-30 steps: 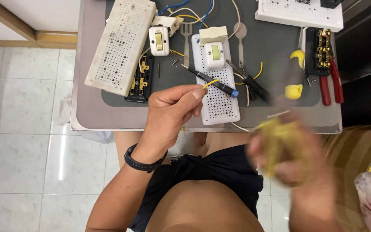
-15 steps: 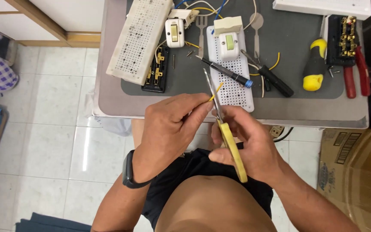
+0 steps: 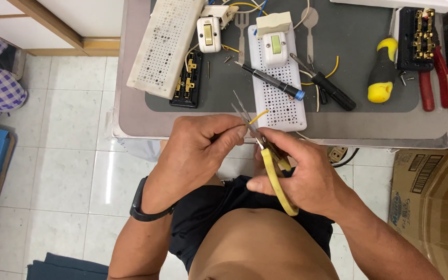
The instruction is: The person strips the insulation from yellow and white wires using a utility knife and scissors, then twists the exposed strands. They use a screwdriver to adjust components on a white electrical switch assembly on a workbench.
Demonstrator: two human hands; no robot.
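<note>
Left hand (image 3: 200, 150) is pinched tight on a short yellow wire (image 3: 259, 116), fingertips together, the wire's free end poking up over the counter's (image 3: 130, 124) near edge. Right hand (image 3: 299, 173) is wrapped around the yellow-handled scissors (image 3: 265, 150), fingers closed on the handles, blades slightly parted around the wire just beside the left fingertips. Both hands hang just off the near edge, above the lap, with open room below. On the counter's dark mat (image 3: 359, 41): a white perforated board (image 3: 281, 98) right at the near edge, a black screwdriver (image 3: 270, 81) lying across it, a yellow-handled screwdriver (image 3: 381, 78) and red pliers (image 3: 436, 78) towards the right edge. White floor tiles (image 3: 63, 155) at left, a cardboard box (image 3: 436, 192) at right.
</note>
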